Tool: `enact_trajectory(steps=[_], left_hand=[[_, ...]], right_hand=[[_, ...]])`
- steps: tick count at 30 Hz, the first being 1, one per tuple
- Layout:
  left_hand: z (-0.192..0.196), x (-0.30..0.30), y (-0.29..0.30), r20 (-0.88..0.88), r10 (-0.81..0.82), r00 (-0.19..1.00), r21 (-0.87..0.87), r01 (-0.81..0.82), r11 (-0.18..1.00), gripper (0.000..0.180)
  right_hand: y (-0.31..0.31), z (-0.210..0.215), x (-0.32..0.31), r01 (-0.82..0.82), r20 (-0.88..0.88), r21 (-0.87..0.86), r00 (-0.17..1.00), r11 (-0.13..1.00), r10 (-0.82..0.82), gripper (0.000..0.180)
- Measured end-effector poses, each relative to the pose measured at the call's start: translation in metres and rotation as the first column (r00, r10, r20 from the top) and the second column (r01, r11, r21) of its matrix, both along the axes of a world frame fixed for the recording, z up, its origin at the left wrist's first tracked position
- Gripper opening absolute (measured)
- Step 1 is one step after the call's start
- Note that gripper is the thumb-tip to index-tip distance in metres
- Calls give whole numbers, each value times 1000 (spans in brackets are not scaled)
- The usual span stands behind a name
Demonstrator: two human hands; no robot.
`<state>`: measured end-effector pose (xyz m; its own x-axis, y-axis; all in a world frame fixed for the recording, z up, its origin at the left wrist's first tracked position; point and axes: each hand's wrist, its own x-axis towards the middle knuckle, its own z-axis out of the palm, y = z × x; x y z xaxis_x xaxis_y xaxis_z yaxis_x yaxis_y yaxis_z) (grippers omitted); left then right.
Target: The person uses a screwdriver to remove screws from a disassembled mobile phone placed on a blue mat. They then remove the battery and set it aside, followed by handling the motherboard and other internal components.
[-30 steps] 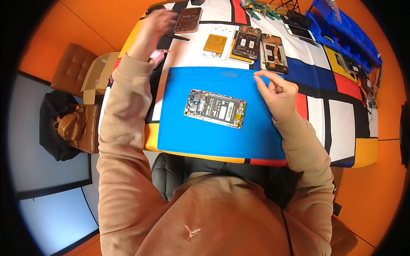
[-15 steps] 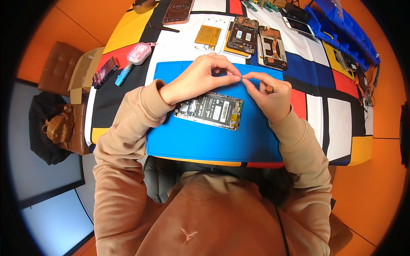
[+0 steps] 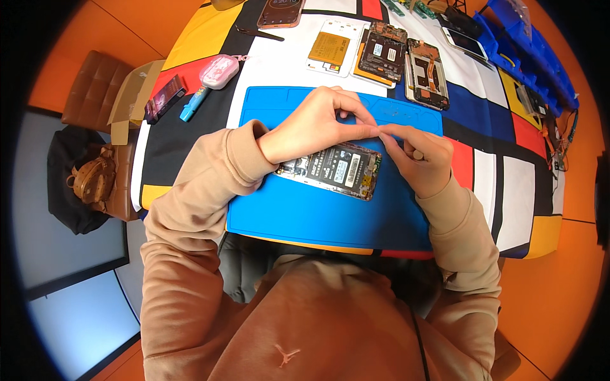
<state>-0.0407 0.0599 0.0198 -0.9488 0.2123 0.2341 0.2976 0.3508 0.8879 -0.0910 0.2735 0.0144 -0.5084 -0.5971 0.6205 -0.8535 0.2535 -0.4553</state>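
Above the blue mat (image 3: 318, 222), my left hand (image 3: 321, 127) and my right hand (image 3: 420, 152) meet fingertip to fingertip. Both are closed in a pinch. Whatever sits between the fingertips is too small to make out. Below them on the mat lies an opened phone (image 3: 333, 168), its black battery and circuit board bare. My left hand and wrist cover its upper left part. The right hand is beside the phone's right end, apart from it.
Beyond the mat lie a white phone part with a gold battery (image 3: 329, 49), a dark opened phone (image 3: 384, 54) and another phone frame (image 3: 427, 76). Blue bins (image 3: 527, 57) stand far right. A pink case (image 3: 219, 71), small dark box (image 3: 165, 100) and black tweezers (image 3: 260, 33) lie left.
The whole view has shifted, so the table and hands sit further right and slightly lower. Both hands keep their fingertips together; the phone stays on the mat.
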Motion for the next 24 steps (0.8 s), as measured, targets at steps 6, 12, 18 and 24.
enact_trajectory(steps=[6, 12, 18, 24], left_hand=[[-1, -1, -1, 26, -16, 1000, -1, 16, 1000, 7], [1, 0, -3, 24, -73, 997, 32, 72, 997, 5], [-6, -1, 1, -56, 10, 998, 1, -10, 1000, 10], [-12, -2, -4, 35, 39, 999, 155, -44, 987, 17]], right_hand=[[0, -3, -1, -42, -43, -35, 998, 999, 40, 20], [-2, -3, 3, -47, -33, -25, 998, 999, 46, 21], [4, 9, 8, 65, 170, -26, 984, 998, -59, 23], [14, 21, -15, 245, 270, 38, 931, 969, -246, 19]])
